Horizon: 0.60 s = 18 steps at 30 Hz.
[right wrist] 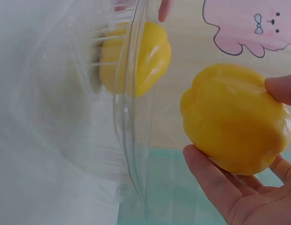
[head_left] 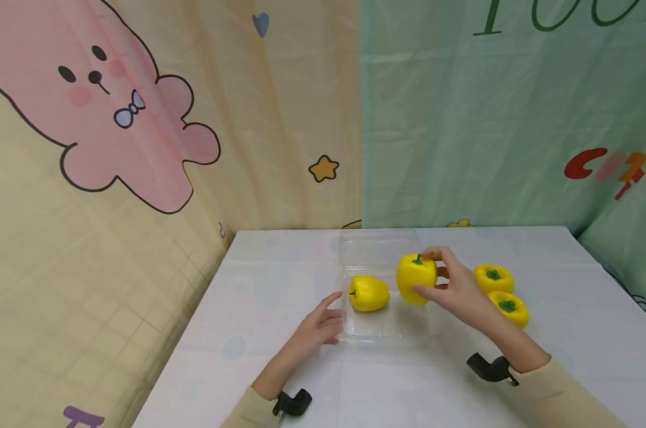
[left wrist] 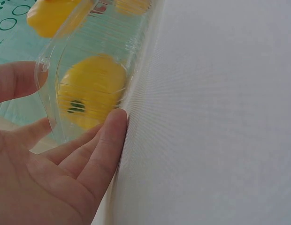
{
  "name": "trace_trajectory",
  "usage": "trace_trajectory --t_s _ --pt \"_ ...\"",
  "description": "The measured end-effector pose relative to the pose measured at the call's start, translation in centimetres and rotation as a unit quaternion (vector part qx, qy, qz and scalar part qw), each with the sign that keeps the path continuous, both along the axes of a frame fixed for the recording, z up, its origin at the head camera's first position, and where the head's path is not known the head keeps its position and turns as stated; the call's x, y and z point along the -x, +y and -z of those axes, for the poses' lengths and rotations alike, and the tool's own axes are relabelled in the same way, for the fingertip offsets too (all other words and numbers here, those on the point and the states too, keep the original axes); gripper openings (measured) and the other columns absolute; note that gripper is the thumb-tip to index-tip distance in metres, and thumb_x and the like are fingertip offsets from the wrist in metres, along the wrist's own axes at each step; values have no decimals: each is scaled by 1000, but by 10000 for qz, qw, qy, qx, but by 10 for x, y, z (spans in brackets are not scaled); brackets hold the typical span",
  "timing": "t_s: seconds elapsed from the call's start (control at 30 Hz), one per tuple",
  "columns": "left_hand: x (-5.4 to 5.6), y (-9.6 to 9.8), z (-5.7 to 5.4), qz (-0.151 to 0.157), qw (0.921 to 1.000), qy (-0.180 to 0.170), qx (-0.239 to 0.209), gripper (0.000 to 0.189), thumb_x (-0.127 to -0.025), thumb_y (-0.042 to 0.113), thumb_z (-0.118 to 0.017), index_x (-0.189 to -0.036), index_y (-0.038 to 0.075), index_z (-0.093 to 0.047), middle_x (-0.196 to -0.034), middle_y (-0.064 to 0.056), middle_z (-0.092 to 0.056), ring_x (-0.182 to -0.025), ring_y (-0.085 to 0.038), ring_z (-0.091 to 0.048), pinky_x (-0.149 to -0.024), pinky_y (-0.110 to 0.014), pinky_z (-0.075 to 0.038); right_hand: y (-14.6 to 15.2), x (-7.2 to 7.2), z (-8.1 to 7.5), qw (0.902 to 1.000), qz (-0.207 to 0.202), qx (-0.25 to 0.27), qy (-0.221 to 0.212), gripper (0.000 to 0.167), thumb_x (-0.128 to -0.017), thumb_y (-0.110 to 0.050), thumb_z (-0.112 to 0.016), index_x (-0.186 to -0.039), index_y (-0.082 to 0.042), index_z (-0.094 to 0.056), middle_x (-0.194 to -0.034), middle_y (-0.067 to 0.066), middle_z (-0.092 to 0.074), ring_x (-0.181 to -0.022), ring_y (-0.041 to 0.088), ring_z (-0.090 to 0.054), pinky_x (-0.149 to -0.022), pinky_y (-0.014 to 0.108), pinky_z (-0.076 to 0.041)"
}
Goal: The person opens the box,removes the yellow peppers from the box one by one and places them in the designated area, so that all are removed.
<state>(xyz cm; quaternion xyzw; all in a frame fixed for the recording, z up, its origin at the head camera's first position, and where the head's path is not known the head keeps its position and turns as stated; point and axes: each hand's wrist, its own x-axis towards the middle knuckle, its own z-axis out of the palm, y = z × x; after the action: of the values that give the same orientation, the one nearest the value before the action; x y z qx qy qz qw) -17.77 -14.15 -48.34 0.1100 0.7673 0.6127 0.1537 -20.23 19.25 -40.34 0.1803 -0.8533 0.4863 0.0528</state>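
Observation:
My right hand (head_left: 459, 291) holds a yellow bell pepper (head_left: 415, 278) between thumb and fingers, above the right part of a clear plastic box (head_left: 373, 340). In the right wrist view this pepper (right wrist: 234, 117) hangs apart from the box rim (right wrist: 129, 93). A second yellow bell pepper (head_left: 368, 293) lies on its side in the left part of the box, its stem toward the left. My left hand (head_left: 319, 324) touches the box's left side. In the left wrist view one fingertip (left wrist: 40, 77) meets the rim, while other fingers (left wrist: 105, 152) lie along the wall near the tabletop.
Two more yellow bell peppers, one farther (head_left: 493, 278) and one nearer (head_left: 509, 308), stand right of the box, partly behind my right forearm. The box's clear lid (head_left: 379, 246) spreads open toward the back. A white cloth covers the table (head_left: 237, 333); printed curtains (head_left: 280, 119) hang behind.

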Motion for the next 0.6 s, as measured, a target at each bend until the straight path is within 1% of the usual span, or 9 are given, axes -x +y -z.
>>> trace_trajectory --t_s 0.1,0.2,0.33,0.5,0.6 --pt "0 0 0 15 10000 11 32 63 -101 24 -61 -157 33 -34 -142 -12 -54 -127 -29 -55 -87 -38 -57 5 0 -4 9999 22 -135 -4 75 -87 -33 -81 -147 -28 -36 -139 10 -46 -110 32 -62 -81 31 -58" --pt "-1 0 0 42 10000 35 38 63 -101 23 -60 -157 32 -33 -142 -13 -54 -127 -29 -55 -87 -38 -57 9 -1 -7 9997 -48 -254 12 81 -86 -32 -82 -151 -35 -34 -140 10 -45 -112 34 -60 -81 31 -58" --pt "-1 -1 -1 54 10000 72 13 62 -102 22 -59 -158 31 -33 -142 -14 -53 -127 -30 -55 -87 -38 -57 15 -2 -11 9987 -153 -465 135 80 -88 -28 -81 -153 -35 -35 -137 8 -42 -112 35 -57 -82 29 -57" --pt "0 -2 -1 74 9999 77 26 62 -101 21 -59 -158 30 -33 -141 -14 -54 -127 -30 -55 -87 -38 -57 23 -2 -16 9975 -143 -676 164 77 -88 -27 -80 -152 -39 -38 -129 7 -42 -112 32 -55 -83 30 -57" --pt "-1 -2 -1 77 9999 78 29 63 -101 21 -59 -158 29 -33 -141 -14 -54 -126 -30 -55 -87 -38 -57 28 -1 -20 9965 -161 -788 216 74 -88 -25 -80 -150 -38 -42 -126 9 -42 -109 31 -54 -82 30 -58"
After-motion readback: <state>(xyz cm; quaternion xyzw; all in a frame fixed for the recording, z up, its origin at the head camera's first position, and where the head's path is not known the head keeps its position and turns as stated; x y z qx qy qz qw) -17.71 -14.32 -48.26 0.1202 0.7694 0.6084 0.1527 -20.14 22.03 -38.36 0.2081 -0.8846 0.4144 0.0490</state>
